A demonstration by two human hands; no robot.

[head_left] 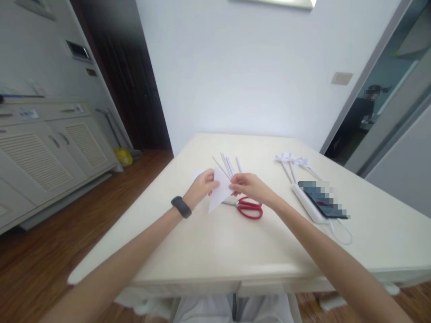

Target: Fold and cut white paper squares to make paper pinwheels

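Both of my hands hold a folded white paper triangle [219, 194] just above the cream table [208, 251]. My left hand [202, 186], with a black band on its wrist, pinches the paper's left upper edge. My right hand [251, 186] pinches the paper's right corner. Red-handled scissors [248, 208] lie on the table directly under my right hand. Several thin white sticks [227, 165] lie fanned out just beyond my hands. Another white sheet [197, 174] lies partly hidden behind my left hand.
Two white paper pinwheels on sticks [292, 162] lie at the right, beside a dark phone [319, 199] and a white power bank with a cable [308, 204]. White cabinets stand at the left, a dark doorway behind, and a person is seen through the right opening.
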